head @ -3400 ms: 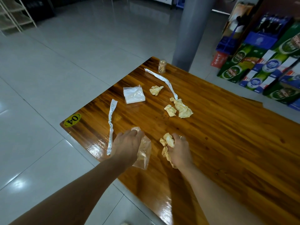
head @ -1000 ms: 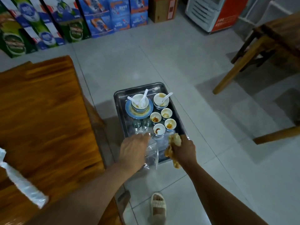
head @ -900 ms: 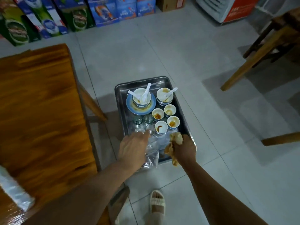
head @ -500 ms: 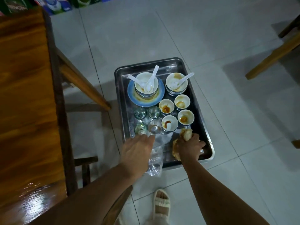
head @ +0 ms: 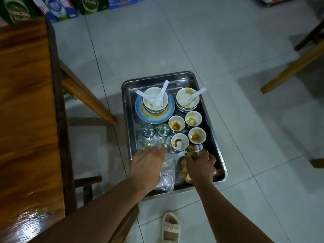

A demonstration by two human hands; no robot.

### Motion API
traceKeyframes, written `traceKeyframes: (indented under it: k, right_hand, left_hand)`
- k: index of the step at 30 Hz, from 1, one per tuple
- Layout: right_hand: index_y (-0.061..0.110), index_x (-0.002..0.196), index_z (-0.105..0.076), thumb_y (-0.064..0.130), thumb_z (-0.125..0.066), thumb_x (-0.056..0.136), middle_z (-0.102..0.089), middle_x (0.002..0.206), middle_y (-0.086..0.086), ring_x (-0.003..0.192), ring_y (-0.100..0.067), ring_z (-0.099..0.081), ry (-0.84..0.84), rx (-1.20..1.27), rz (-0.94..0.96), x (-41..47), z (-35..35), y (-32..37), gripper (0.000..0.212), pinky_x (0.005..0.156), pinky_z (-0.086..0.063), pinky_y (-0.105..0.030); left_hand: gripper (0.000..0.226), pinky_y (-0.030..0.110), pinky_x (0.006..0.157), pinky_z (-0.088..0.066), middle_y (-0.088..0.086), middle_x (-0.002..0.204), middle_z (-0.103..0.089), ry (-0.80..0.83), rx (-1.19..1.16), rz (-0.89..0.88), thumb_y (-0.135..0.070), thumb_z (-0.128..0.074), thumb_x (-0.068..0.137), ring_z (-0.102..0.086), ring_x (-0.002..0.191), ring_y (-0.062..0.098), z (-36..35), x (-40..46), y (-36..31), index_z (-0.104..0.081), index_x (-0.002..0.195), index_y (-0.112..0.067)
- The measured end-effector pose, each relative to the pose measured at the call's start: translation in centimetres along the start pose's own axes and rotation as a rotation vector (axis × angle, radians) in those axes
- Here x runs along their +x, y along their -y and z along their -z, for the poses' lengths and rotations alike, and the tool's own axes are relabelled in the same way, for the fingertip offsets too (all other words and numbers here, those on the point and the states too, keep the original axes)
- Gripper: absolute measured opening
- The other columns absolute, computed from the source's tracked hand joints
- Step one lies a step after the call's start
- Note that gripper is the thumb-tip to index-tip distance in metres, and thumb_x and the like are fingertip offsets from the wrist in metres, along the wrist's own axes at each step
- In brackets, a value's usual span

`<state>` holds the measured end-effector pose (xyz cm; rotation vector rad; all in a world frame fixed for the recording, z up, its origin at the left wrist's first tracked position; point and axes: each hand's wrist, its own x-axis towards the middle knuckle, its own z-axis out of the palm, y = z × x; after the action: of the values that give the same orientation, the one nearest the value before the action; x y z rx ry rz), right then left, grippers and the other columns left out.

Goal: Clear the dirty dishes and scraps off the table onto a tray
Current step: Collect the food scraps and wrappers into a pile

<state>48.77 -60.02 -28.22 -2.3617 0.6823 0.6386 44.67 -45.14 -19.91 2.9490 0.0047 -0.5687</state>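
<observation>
- Over the near end of the tray (head: 221,156) on the floor, my right hand (head: 199,165) curls its fingers round crumpled napkins (head: 184,170), low so scraps land inside
- my left hand (head: 146,164) pinches a clear plastic bag (head: 166,176) beside them; dishes fill the far end

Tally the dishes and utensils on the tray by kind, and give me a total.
Blue-rimmed plate: 1
Large bowl stacks: 2
Small sauce cups: 4
Small glasses: 4
White plastic spoons: 3
Total: 14, on the metal tray. How many bowls are in each stack cannot be told.
</observation>
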Motion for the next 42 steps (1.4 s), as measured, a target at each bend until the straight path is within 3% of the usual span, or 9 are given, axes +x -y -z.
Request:
traceKeyframes:
  k: [5,10,15,19,22,26,30,38,42]
  right_hand:
    - [0.009,0.129,-0.05,0.018,-0.053,0.09,-0.048,0.136,-0.012,0.124,-0.032,-0.043,-0.079,0.088,0.137,0.3,0.8,1.7,0.04,0.1,-0.036,-0.043]
    - [0.006,0.127,-0.051,0.003,-0.05,0.088,-0.053,0.13,-0.014,0.116,-0.03,-0.051,-0.054,0.218,0.157,2.0,2.0,2.4,0.04,0.084,-0.037,-0.028]
    - [0.008,0.123,-0.05,0.007,-0.053,0.087,-0.055,0.124,-0.013,0.112,-0.031,-0.055,0.021,0.104,0.104,3.8,2.2,1.7,0.036,0.09,-0.045,-0.035]
    - [0.007,0.118,-0.052,0.018,-0.053,0.091,-0.054,0.123,-0.01,0.111,-0.022,-0.055,0.085,-0.16,0.112,4.5,2.4,0.7,0.03,0.077,-0.037,-0.019]
    - [0.005,0.112,-0.061,0.014,-0.051,0.09,-0.064,0.113,-0.011,0.105,-0.025,-0.061,0.176,-0.219,0.129,4.5,2.7,0.6,0.025,0.081,-0.046,-0.025]
    - [0.008,0.12,-0.056,0.007,-0.046,0.091,-0.063,0.117,-0.008,0.109,-0.023,-0.061,0.155,-0.224,0.18,3.8,3.0,1.2,0.031,0.083,-0.047,-0.025]
    - [0.01,0.122,-0.053,0.004,-0.053,0.085,-0.059,0.12,-0.012,0.109,-0.03,-0.058,0.076,0.003,0.112,3.3,3.3,0.8,0.037,0.083,-0.044,-0.029]
    - [0.012,0.129,-0.046,0.017,-0.062,0.086,-0.055,0.126,-0.01,0.116,-0.028,-0.054,0.159,0.011,0.164,0.1,5.5,1.6,0.047,0.092,-0.043,-0.033]
    - [0.011,0.129,-0.047,0.015,-0.063,0.084,-0.055,0.125,-0.012,0.113,-0.03,-0.055,0.167,0.013,0.213,-2.7,7.0,3.2,0.048,0.091,-0.044,-0.033]
  left_hand:
    - [0.06,0.033,0.097,-0.041,0.002,0.117,-0.055,-0.038,0.004,-0.015,-0.013,-0.067,0.081,-0.053,0.109,0.019,1.6,3.3,-0.7,-0.037,0.132,-0.02]
    - [0.055,0.034,0.089,-0.039,0.005,0.117,-0.055,-0.113,0.067,0.008,-0.007,-0.064,0.081,-0.052,0.11,0.024,2.1,8.6,-1.6,-0.04,0.129,-0.017]
    - [0.057,0.035,0.091,-0.037,0.007,0.12,-0.055,-0.136,0.137,0.001,-0.003,-0.057,0.081,-0.05,0.114,0.026,1.7,12.6,-2.6,-0.037,0.133,-0.015]
    - [0.073,0.042,0.105,-0.031,0.006,0.128,-0.052,-0.076,0.121,0.038,-0.013,-0.063,0.08,-0.044,0.123,0.027,0.3,14.4,-2.5,-0.024,0.142,-0.021]
    - [0.084,0.045,0.112,-0.026,0.005,0.145,-0.038,0.002,0.1,0.006,-0.017,-0.066,0.081,-0.036,0.133,0.027,-0.3,14.5,-2.5,-0.015,0.147,-0.025]
    - [0.087,0.046,0.115,-0.021,0.005,0.154,-0.02,0.038,0.113,-0.02,-0.017,-0.063,0.084,-0.025,0.14,0.027,-0.2,14.0,-2.5,-0.008,0.15,-0.027]
    - [0.085,0.045,0.115,-0.023,0.007,0.155,-0.017,-0.007,0.085,0.013,-0.018,-0.065,0.084,-0.025,0.14,0.027,0.3,12.8,-2.4,-0.011,0.149,-0.027]
    - [0.074,0.043,0.107,-0.031,0.007,0.145,-0.033,0.032,0.089,0.092,-0.022,-0.067,0.082,-0.036,0.132,0.027,2.8,7.6,-1.2,-0.026,0.143,-0.021]
    - [0.076,0.043,0.11,-0.027,0.006,0.147,-0.032,0.034,0.019,0.14,-0.026,-0.065,0.085,-0.033,0.135,0.026,5.6,4.0,-1.0,-0.02,0.146,-0.021]
